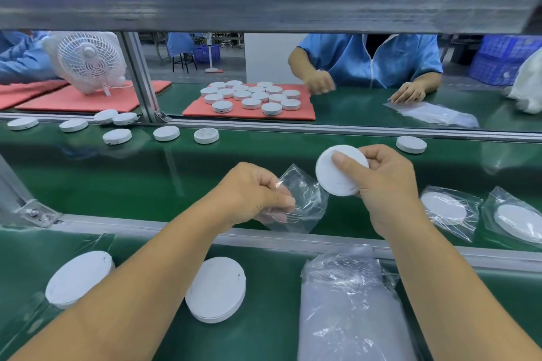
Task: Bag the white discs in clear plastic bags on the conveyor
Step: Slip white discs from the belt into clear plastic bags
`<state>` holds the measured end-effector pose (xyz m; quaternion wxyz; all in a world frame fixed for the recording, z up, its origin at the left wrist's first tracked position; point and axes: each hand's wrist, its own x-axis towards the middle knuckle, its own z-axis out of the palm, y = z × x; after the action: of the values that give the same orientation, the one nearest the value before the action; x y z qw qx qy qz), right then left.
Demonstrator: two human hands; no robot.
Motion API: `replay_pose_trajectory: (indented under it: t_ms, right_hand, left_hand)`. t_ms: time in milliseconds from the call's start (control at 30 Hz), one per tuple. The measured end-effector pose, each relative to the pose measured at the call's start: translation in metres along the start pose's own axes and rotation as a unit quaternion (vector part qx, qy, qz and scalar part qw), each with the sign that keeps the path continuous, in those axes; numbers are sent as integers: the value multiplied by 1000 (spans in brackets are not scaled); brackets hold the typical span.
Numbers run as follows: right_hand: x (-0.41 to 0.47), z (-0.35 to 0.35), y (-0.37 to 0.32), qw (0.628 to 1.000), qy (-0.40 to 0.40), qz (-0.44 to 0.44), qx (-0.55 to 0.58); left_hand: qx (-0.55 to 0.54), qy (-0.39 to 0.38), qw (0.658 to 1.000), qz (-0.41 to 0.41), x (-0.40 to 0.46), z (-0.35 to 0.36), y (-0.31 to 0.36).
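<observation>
1. The left hand [258, 193] is pinching the mouth of a crumpled clear plastic bag [302, 199] at centre frame, apparently to keep it open for loading.
2. The right hand [387, 182] is gripping a round white plastic disc [337, 176] on edge just right of the bag, tilted toward the opening, seemingly ready to slide in.
3. Two bagged white discs [445, 208] are lying at right on the green conveyor belt [117, 179], probably finished.
4. Two loose white discs [215, 290] are waiting at lower left, and a stack of clear bags [349, 305] is lying at lower centre, within easy reach.
</observation>
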<state>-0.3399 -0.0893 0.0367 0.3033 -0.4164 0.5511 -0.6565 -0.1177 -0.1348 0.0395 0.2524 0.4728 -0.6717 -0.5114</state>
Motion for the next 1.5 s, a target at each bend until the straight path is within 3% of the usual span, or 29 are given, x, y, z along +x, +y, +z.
replay_pose_trajectory:
  t_ms: [133, 300, 467, 1167, 1333, 1500]
  right_hand:
    - [0, -2, 0, 999, 2, -24, -46]
    - [-2, 4, -9, 996, 6, -67, -58]
    - [-4, 5, -7, 994, 15, -70, -84]
    - [-7, 5, -5, 995, -14, -69, -73]
    - [-4, 1, -4, 995, 5, -53, -81]
    - [-9, 7, -2, 993, -33, -38, -108]
  left_hand:
    - [3, -8, 1000, 4, -3, 1, 2]
    - [94, 11, 995, 17, -6, 3, 3]
    - [20, -29, 999, 30, -10, 1, 3]
    - [48, -62, 996, 47, -13, 2, 0]
    - [15, -86, 996, 25, -16, 2, -1]
    - [-73, -82, 994, 1, -10, 11, 1]
